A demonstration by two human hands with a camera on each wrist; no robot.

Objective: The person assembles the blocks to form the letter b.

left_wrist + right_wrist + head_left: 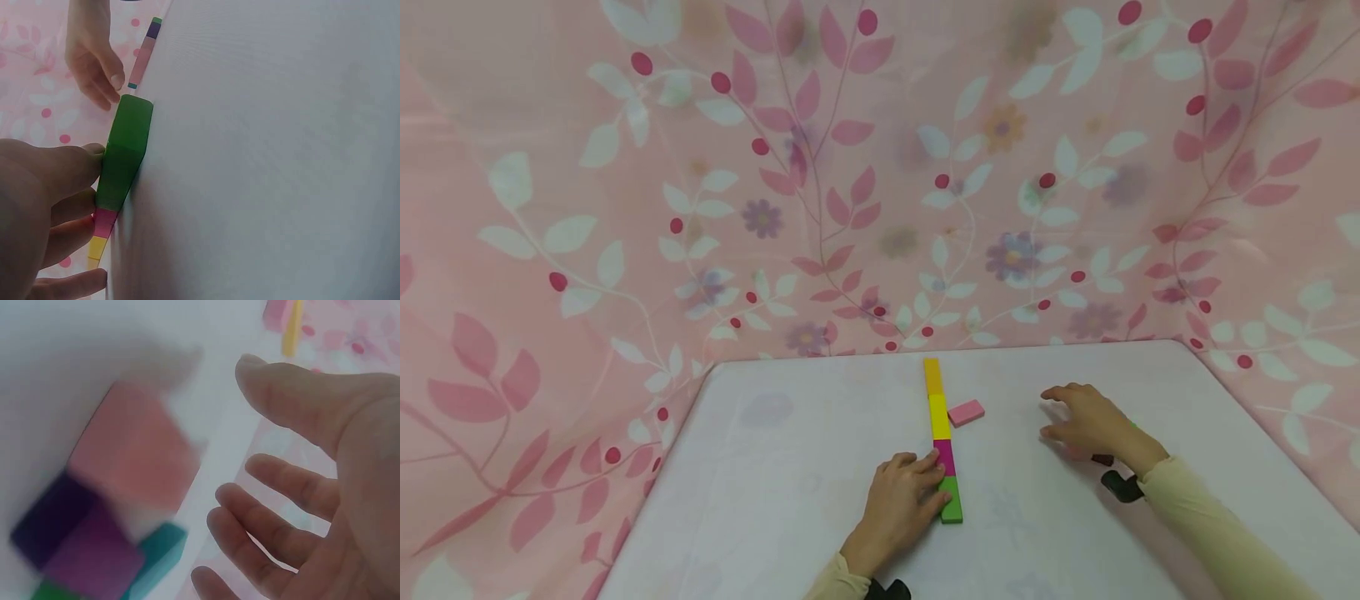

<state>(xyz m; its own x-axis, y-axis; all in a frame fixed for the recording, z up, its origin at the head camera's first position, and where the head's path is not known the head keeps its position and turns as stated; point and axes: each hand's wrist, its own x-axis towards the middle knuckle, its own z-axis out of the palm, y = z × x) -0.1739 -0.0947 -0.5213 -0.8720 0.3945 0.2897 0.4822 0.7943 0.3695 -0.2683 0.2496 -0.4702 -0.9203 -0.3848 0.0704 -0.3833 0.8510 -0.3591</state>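
Observation:
Four flat blocks form a straight row on the table: orange (932,377), yellow (939,417), magenta (947,458) and green (952,504). My left hand (897,500) touches the row's left side, fingertips at the magenta block and thumb by the green one. A loose pink block (966,413) lies slantwise against the right of the yellow block. To the right, my right hand (1097,423) hovers with fingers spread and nothing between them. Beneath it are more blocks, largely hidden in the head view; the right wrist view has pink (134,447), dark purple (56,519), purple (94,556) and teal (159,556) ones.
The white table (775,467) has rounded far corners. Behind it hangs a pink floral cloth (895,167), which also runs along both sides. A black wrist mount (1122,486) sits under the right wrist, another (889,591) by the left.

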